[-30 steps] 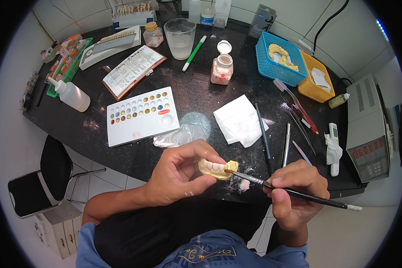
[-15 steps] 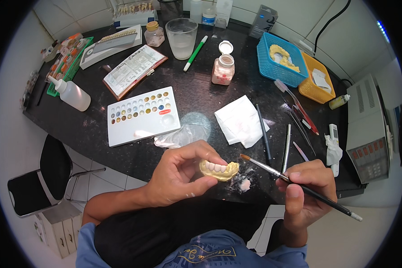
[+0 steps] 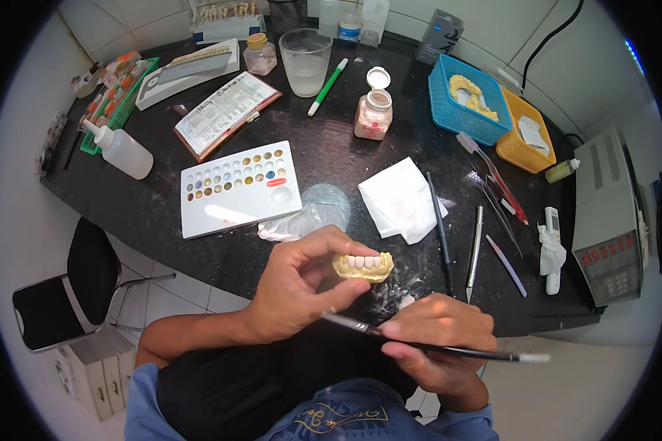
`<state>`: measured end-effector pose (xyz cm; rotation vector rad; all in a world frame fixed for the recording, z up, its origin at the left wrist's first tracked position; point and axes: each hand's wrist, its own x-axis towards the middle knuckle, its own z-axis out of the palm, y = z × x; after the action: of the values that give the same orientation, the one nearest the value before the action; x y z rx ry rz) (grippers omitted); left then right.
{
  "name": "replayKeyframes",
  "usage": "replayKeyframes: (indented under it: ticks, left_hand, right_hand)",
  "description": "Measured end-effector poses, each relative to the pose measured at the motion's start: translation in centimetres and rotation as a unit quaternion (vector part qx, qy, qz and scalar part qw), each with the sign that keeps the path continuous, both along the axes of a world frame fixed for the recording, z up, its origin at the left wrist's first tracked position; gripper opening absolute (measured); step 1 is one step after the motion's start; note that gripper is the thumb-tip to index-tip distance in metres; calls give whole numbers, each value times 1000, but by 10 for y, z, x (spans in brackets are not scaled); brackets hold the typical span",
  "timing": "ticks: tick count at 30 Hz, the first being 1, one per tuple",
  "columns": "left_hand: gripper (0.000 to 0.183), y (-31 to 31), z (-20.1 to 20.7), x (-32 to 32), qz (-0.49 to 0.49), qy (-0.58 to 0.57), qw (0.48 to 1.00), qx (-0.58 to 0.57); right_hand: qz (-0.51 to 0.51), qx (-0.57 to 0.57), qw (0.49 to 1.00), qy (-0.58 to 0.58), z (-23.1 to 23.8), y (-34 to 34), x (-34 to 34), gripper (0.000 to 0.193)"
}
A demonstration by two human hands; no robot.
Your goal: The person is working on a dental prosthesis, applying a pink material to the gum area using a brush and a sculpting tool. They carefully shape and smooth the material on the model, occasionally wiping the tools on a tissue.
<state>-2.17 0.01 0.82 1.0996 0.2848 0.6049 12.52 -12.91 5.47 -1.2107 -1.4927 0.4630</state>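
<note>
My left hand [image 3: 290,283] pinches a yellow dental model [image 3: 365,275] between thumb and fingers. Along its front sits a row of pinkish-white teeth [image 3: 364,262], facing up toward me. In my closed right hand [image 3: 438,338] is a slim black-handled brush [image 3: 485,354] with a metal ferrule, held nearly level. The brush's front end points left and lies in front of the base of my left thumb; it is blurred, and I cannot tell whether it touches the skin. White powder [image 3: 401,283] lies scattered on the bench behind my right hand.
A white palette [image 3: 235,213] with coloured wells lies left of a folded tissue [image 3: 397,198]. Several slim tools, including a metal knife [image 3: 476,253], lie at right. Behind stand an open powder jar [image 3: 374,117], a cup [image 3: 305,62] and a blue basket [image 3: 467,121].
My right hand has swung left and inward with the brush, whose front end moved from beside the model to near my left thumb base. The model has turned, showing its front teeth more squarely.
</note>
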Motion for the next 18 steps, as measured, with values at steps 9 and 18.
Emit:
replayKeyframes:
  ticks: [9,18]
  left_hand:
    - [29,-1,1,2,11,11,1000,-14]
    - [29,2,5,1,22,27,999,-8]
  right_hand:
    - [25,-10,999,-25,-5,-6,-6,24]
    - [-230,98,962,-110,-14,-32,5,25]
